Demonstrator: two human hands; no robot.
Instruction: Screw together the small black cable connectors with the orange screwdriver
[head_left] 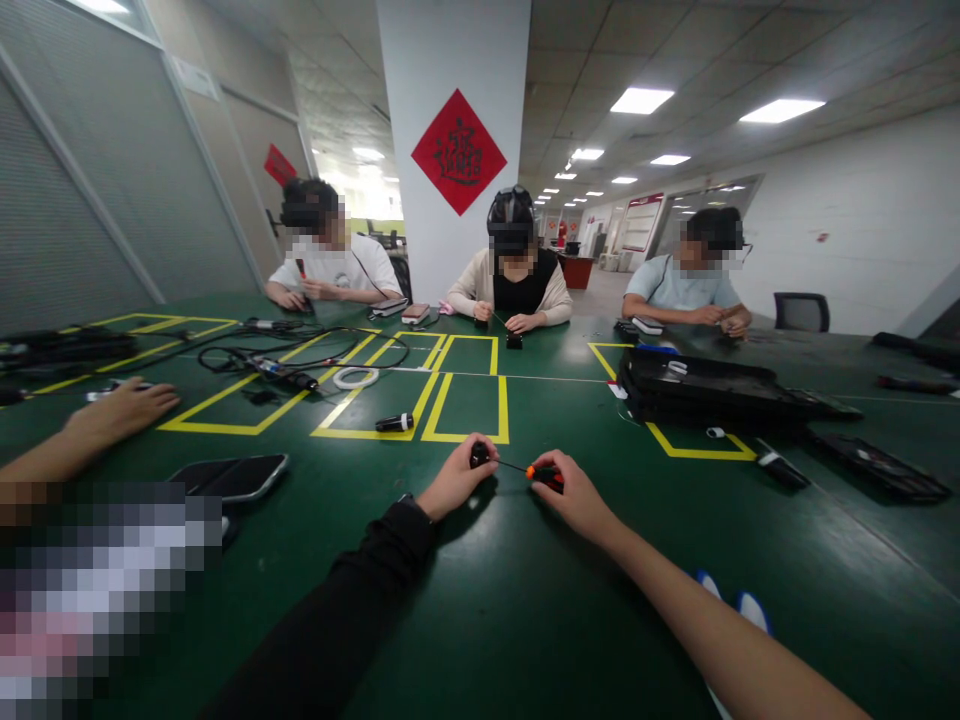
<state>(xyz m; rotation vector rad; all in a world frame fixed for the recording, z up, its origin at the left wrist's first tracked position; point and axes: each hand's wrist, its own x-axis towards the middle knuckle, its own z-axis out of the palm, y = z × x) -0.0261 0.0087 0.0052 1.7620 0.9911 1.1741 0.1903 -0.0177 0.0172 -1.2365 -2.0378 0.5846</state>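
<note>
My left hand [454, 482] is closed round a small black cylindrical part [479, 455], just above the green table. In my right hand [574, 495] is a screwdriver [547, 479] with an orange and black handle, gripped between thumb and fingers. Its thin shaft points left and reaches the black part; whether the tip sits in a screw is too small to tell. Beyond my hands, a black cylinder with a white band [394, 423] lies on its side inside yellow tape marks.
Left of me rest a phone [232, 477] and another person's hand [124, 410]. Black cables [277, 370] and a white ring [355, 378] lie farther back. A black tray [697, 390] stands right, near a black cylinder [784, 468]. Three people sit opposite.
</note>
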